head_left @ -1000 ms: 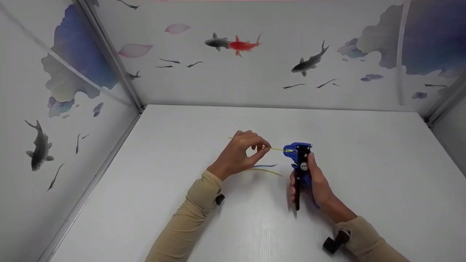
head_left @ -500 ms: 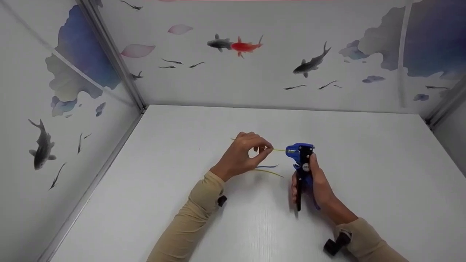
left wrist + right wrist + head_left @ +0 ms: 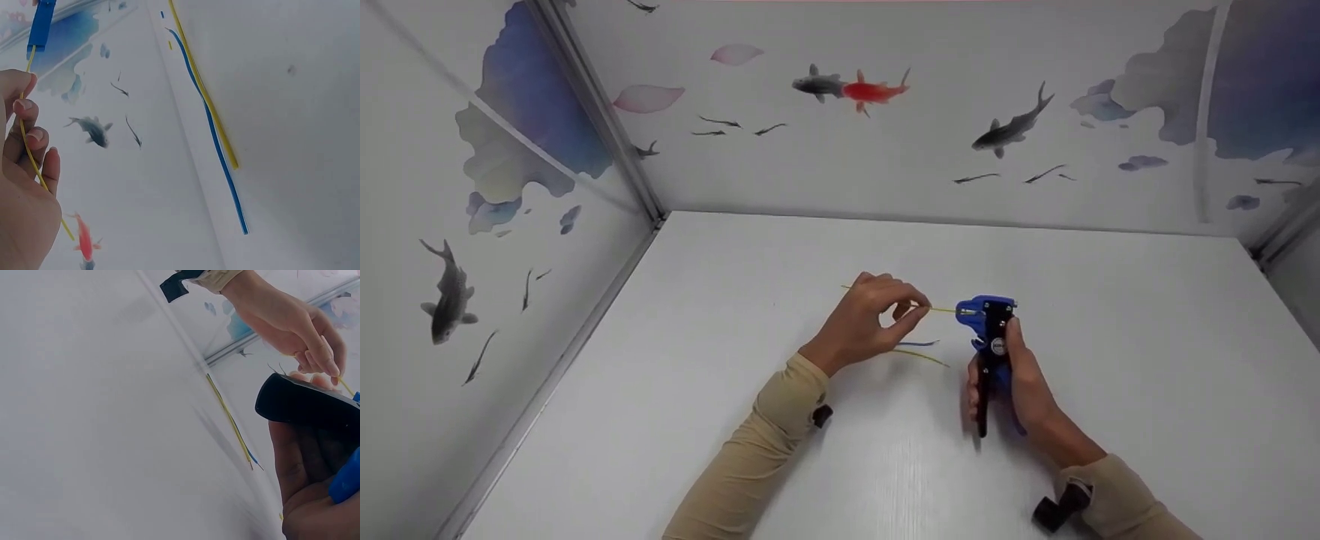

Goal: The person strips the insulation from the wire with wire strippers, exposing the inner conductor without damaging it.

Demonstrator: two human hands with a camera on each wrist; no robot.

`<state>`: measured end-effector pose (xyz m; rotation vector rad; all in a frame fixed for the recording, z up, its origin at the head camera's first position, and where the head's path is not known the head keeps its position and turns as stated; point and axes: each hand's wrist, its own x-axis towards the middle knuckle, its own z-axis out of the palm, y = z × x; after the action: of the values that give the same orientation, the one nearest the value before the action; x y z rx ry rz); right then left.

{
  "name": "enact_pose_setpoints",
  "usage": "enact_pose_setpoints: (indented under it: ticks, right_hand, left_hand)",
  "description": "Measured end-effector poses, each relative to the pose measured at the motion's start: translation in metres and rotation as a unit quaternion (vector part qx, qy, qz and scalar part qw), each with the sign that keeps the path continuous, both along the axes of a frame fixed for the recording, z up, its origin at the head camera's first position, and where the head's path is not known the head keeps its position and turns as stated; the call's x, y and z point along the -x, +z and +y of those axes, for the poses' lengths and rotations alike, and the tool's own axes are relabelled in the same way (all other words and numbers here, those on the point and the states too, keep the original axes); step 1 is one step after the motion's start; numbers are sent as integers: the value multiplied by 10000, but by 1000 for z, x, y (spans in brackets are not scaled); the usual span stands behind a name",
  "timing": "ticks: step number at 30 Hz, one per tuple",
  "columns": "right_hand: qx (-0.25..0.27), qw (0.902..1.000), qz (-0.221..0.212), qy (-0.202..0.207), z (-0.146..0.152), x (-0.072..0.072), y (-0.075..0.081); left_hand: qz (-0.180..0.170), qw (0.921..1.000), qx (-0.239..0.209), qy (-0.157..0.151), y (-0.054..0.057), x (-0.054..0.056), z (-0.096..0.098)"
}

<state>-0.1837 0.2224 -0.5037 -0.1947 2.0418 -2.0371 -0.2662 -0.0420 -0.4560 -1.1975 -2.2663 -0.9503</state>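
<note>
In the head view my left hand (image 3: 870, 315) pinches a thin yellow wire (image 3: 943, 309) between thumb and forefinger. The tail of that wire runs back along the palm in the left wrist view. Its other end reaches into the mouth of a blue and black wire stripper (image 3: 995, 322), which my right hand (image 3: 1030, 382) grips upright by the handles. The right wrist view shows the stripper's black handle (image 3: 304, 402) close up, with fingers around it. Under the left hand, a second yellow wire (image 3: 216, 122) and a blue wire (image 3: 218, 146) lie on the table, crossing.
Tiny pieces, one blue (image 3: 162, 14) and one yellow (image 3: 170, 45), lie by the wires' far ends. The white table (image 3: 735, 247) meets printed panels (image 3: 885, 165) at the back and left. A black wrist mount (image 3: 1061, 506) hangs below the right sleeve.
The head view has shifted slightly. Both hands, the pinched wire and the stripper keep nearly the same positions relative to each other.
</note>
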Motion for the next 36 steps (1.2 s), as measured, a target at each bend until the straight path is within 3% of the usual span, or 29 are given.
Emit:
enact_pose_setpoints:
  ticks: [15,36]
  right_hand:
    - [57,9999,121,-58,-3,1,3]
    - [78,9994,329,-10,-1,-2,3]
  left_hand:
    - [150,9997,192,46,13,-4,-2]
    - [256,9994,210,119,13,-10,3]
